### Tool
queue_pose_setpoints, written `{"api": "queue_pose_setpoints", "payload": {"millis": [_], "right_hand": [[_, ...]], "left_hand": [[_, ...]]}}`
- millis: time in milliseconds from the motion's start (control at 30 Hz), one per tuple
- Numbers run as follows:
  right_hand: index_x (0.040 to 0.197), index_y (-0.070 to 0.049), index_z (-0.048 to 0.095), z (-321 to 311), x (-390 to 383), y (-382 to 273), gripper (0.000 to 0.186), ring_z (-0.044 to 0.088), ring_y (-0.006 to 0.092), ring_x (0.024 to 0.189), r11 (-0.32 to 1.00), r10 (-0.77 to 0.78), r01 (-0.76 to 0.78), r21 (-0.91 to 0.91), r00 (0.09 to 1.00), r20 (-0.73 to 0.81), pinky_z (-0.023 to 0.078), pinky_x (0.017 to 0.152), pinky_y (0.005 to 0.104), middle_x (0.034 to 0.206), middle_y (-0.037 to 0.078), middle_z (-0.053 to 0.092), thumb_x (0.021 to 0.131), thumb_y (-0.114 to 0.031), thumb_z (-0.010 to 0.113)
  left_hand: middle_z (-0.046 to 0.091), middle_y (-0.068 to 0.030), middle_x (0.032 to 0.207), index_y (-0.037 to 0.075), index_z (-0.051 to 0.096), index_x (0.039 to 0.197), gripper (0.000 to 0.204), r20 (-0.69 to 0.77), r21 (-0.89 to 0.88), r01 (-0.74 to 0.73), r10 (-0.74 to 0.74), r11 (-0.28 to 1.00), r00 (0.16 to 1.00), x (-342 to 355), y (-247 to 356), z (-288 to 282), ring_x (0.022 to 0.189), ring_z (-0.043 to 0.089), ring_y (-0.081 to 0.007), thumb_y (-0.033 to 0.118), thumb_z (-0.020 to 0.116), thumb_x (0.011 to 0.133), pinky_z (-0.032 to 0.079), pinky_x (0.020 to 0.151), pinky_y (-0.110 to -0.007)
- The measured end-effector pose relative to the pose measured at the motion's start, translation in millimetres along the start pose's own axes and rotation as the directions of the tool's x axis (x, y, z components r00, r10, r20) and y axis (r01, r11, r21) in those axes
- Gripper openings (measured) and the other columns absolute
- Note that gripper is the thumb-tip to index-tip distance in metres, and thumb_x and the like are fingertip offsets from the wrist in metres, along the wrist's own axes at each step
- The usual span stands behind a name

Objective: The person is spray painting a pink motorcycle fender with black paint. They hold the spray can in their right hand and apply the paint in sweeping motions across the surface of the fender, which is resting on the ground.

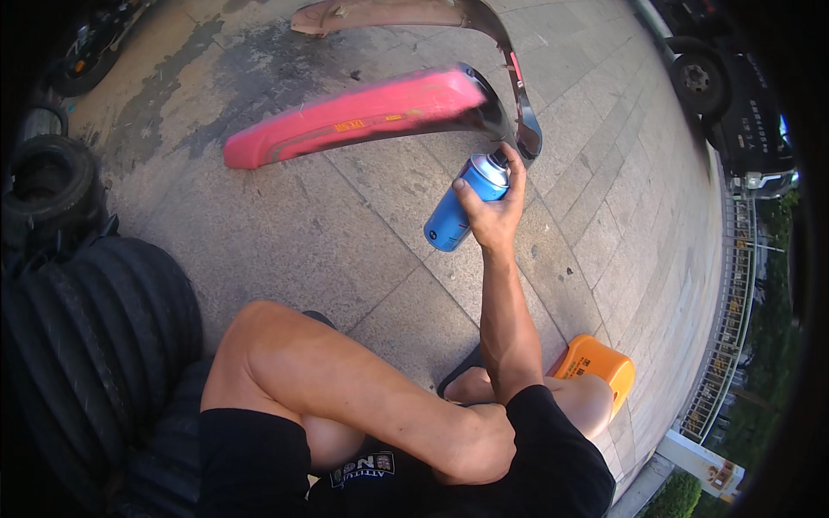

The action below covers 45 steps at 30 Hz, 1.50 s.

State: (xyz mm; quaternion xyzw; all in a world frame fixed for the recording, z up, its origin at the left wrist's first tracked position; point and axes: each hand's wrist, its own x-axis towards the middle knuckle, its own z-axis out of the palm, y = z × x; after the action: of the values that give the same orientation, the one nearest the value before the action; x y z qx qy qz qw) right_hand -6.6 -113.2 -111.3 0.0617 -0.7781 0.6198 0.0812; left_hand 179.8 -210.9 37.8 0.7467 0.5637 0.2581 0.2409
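My right hand (495, 207) grips a blue spray can (448, 220), thumb on its side and a finger up at the nozzle (499, 157). Just beyond the can, a curved pink-and-black panel (363, 108) lies on the paving (363, 216), with scuffs and stickers on it. Behind it is a second curved panel (389, 15), tan and black with a small pink patch, joining or overlapping it at the right; I cannot tell which. My left hand is not visible; bare limbs and black clothing fill the lower middle.
Stacked black tyres (95, 328) stand at the left, with another wheel (73, 60) above them. An orange plastic object (600, 367) is beside my right leg. A dark vehicle (743, 129) with a wheel is at the upper right, and a railing (730, 285) runs along the right.
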Motion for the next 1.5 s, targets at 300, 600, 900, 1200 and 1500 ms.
{"api": "queue_pose_setpoints", "payload": {"millis": [300, 600, 900, 1200, 1500], "right_hand": [[0.144, -0.005, 0.05, -12, -38, -6, 0.083, 0.057, 0.0292, 0.126, 0.993, -0.077, 0.062, -0.103, 0.986, -0.147, 0.042, 0.111, 0.044, 0.129, 0.017, 0.061, 0.075, -0.027, 0.09], [0.137, -0.003, 0.055, 10, -36, -3, 0.076, 0.064, 0.0271, 0.112, 0.925, -0.232, 0.238, -0.296, 0.971, 0.055, 0.052, 0.098, 0.0415, 0.12, 0.015, 0.063, 0.072, -0.019, 0.092], [0.132, -0.003, 0.058, 29, -13, 0, 0.07, 0.065, 0.0331, 0.111, 0.872, -0.353, 0.274, -0.405, 0.926, -0.133, 0.052, 0.097, 0.0418, 0.119, 0.018, 0.062, 0.07, -0.013, 0.089], [0.129, -0.004, 0.06, 29, -9, 2, 0.068, 0.066, 0.0324, 0.107, 0.837, -0.393, 0.315, -0.448, 0.915, -0.09, 0.053, 0.095, 0.0414, 0.116, 0.016, 0.064, 0.068, -0.011, 0.088], [0.129, -0.004, 0.06, 23, -7, 3, 0.067, 0.065, 0.0329, 0.107, 0.824, -0.402, 0.319, -0.468, 0.912, -0.086, 0.053, 0.094, 0.0415, 0.115, 0.016, 0.063, 0.068, -0.01, 0.088]], "left_hand": [[0.076, -0.0083, 0.079, 0.007, 0.077, 0.078, 0.012, 0.045, 0.017, -0.039, 0.038, 0.999, 0.998, -3, 0, -7, 0.079, 0.074, -0.0276, 0.017, 0.07, 0.077, 0.052, 0.067, -0.042], [0.078, -0.0094, 0.1, 0.007, 0.079, 0.096, 0.021, 0.222, 0.012, -0.022, 0.019, 1.0, 0.975, -2, -3, -26, 0.096, 0.075, -0.0261, 0.014, 0.074, 0.076, 0.06, 0.074, -0.041], [0.074, -0.0097, 0.074, 0.007, 0.076, 0.074, 0.011, -0.021, 0.036, -0.061, 0.062, 0.998, 0.998, -15, -1, -9, 0.074, 0.074, -0.0276, 0.018, 0.073, 0.071, 0.052, 0.062, -0.04], [0.074, -0.0101, 0.074, 0.007, 0.075, 0.072, 0.011, -0.067, 0.014, -0.069, 0.07, 0.997, 0.995, -18, 0, -9, 0.074, 0.074, -0.029, 0.018, 0.073, 0.072, 0.053, 0.065, -0.042], [0.075, -0.0099, 0.076, 0.007, 0.076, 0.075, 0.012, -0.017, -0.002, -0.05, 0.05, 0.999, 0.999, -14, 0, -9, 0.077, 0.074, -0.0295, 0.018, 0.073, 0.072, 0.054, 0.07, -0.043]]}}
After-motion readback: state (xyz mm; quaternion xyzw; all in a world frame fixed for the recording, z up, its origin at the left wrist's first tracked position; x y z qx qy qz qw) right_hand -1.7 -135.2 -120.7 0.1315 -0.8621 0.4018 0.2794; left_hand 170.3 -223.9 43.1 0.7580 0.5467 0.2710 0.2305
